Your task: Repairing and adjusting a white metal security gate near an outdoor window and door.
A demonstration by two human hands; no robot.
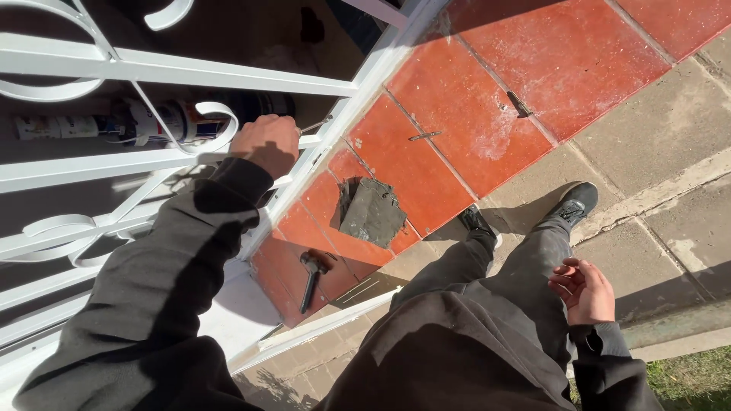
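My left hand [265, 142] is clamped on a drill [190, 122] pushed through the white grille [190, 74], its bit [316, 124] at the frame. My right hand [585, 290] hangs loose, fingers apart. A hammer [312, 275] lies on the red tiles [457, 114].

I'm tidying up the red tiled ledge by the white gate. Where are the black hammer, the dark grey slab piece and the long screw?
Black hammer [311, 278], head view, on its handle.
Dark grey slab piece [371, 213], head view, on its flat top.
Long screw [519, 103], head view, on its shank.
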